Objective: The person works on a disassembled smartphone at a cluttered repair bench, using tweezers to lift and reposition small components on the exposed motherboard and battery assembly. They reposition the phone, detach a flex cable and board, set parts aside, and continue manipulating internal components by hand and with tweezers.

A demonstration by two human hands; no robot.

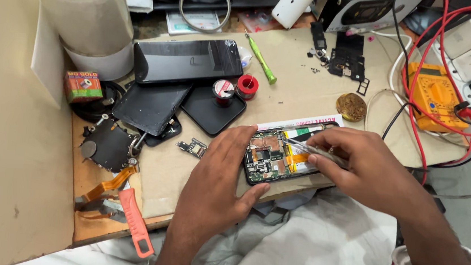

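An opened phone [274, 156] lies near the bench's front edge, its circuit board, orange flex cable and battery showing. My left hand [217, 173] rests on the phone's left end and holds it steady, thumb under the near edge. My right hand [358, 163] grips metal tweezers [309, 149], whose tips point left into the middle of the phone, over the orange flex. A small loose circuit board [191, 147] lies just left of my left hand.
Black phone panels [188, 60] are stacked at the back left beside tape rolls [84, 5]. A green screwdriver [261, 60], solder spools [247, 86], a brass cleaner [351, 107], an orange multimeter [434, 96] with red leads, and orange pliers [132, 214] surround the work.
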